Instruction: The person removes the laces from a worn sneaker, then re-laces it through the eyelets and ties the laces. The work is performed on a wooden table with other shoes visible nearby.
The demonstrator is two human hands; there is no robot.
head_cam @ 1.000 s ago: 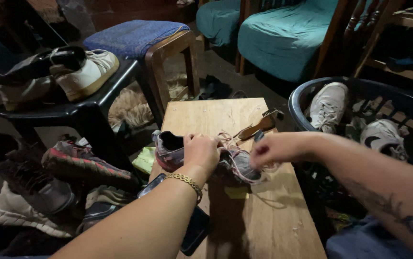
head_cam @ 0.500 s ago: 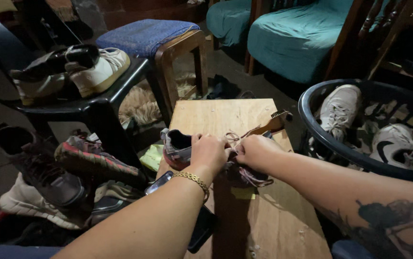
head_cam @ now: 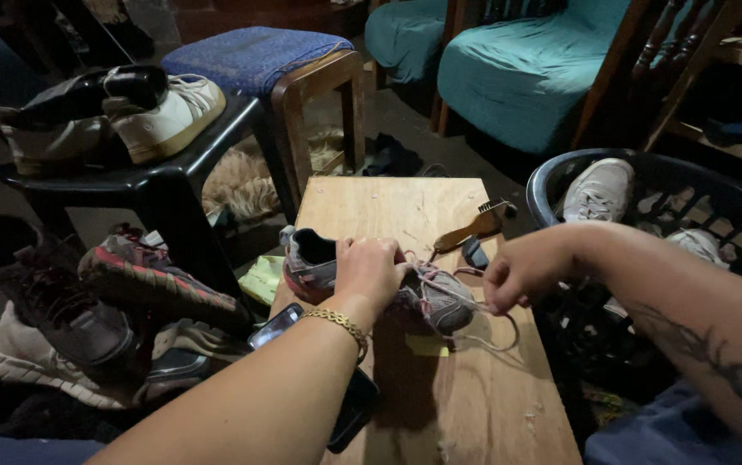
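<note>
A grey and pink sneaker (head_cam: 435, 301) lies on its side across a bare wooden board (head_cam: 466, 405). My left hand (head_cam: 373, 271), with a gold chain bracelet at the wrist, presses down on the sneaker's middle. My right hand (head_cam: 519, 274) is off the toe end and pinches a pale pink shoelace (head_cam: 466, 294) that runs back to the sneaker. A loop of the lace trails on the wood below that hand.
A wooden-handled brush (head_cam: 473, 227) lies on the board behind the sneaker. A dark basket (head_cam: 552, 176) with white sneakers stands at right. A black table (head_cam: 139, 181) with shoes, a blue-cushioned stool (head_cam: 255, 56), floor shoes (head_cam: 160, 284) and a phone (head_cam: 275, 325) are at left.
My right hand has pulled away to the right from the left hand, drawing the lace out. The view has shifted slightly.
</note>
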